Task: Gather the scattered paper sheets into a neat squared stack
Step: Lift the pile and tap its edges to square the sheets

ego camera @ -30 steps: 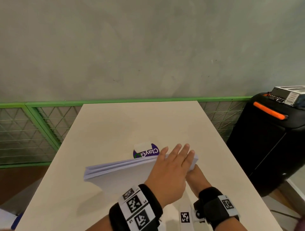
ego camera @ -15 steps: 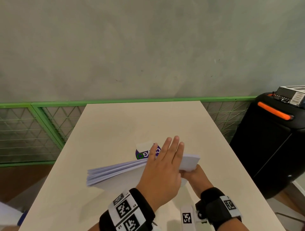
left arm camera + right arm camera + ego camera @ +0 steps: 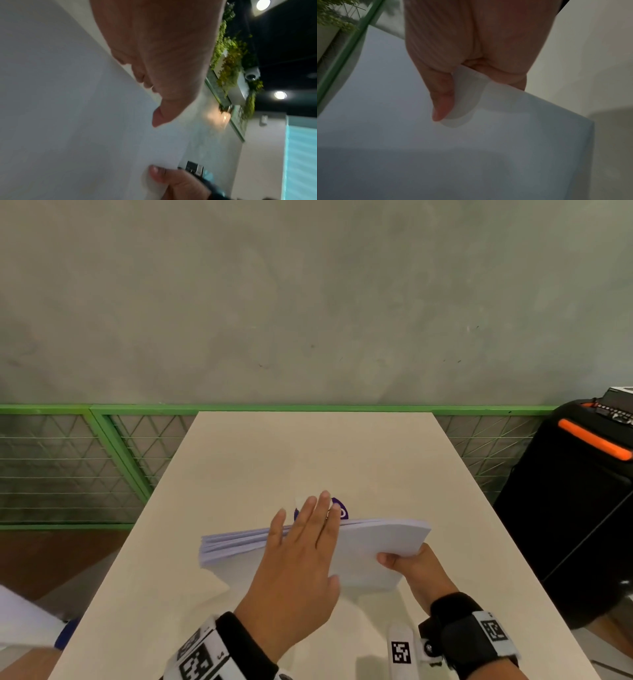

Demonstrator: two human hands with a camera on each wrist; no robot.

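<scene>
Shifted since earlier: left hand [image 3: 301, 556] slid leftward along paper stack [image 3: 380, 546] | stack: raised on edge over table [image 3: 308, 453], left end fanned | left hand flat, fingers straight | right hand [image 3: 416, 568] pinching right corner | behind: purple sticker [image 3: 342, 510]

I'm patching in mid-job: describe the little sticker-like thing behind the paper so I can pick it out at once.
Start at the beige table that runs out to the green railing. Near its middle the hands hold a white paper stack; the left hand lies flat on it. Just beyond those fingertips peeks the sticker: purple and rounded, the only coloured mark on the tabletop.
</scene>
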